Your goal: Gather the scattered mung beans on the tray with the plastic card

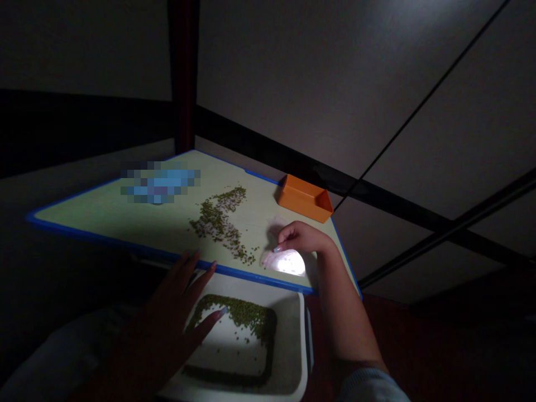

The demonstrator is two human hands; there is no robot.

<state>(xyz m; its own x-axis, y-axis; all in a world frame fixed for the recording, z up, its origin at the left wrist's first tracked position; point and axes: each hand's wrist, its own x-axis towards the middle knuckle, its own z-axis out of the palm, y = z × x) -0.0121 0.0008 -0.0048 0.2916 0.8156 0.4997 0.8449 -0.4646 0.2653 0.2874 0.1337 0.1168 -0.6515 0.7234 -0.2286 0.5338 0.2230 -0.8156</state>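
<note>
My right hand (305,237) is above the right part of a pale, blue-edged board (167,223). Its fingers are curled and pinched together; what they hold, if anything, is hidden. Below the fingertips lies a bright patch of light (290,262). A scattered spread of small green grains (218,220) lies on the board to the left of that hand. My left hand (178,304) is in shadow with its fingers apart, near the board's front edge and over the left side of a white basin (299,352). More green grains (247,315) lie along the basin's inside edges.
An orange open box (304,206) stands at the board's back right corner. A blue item (163,184), blurred by pixels, is at the back left of the board. Panelled walls (301,84) and a dark red post (183,78) rise behind. The surroundings are dim.
</note>
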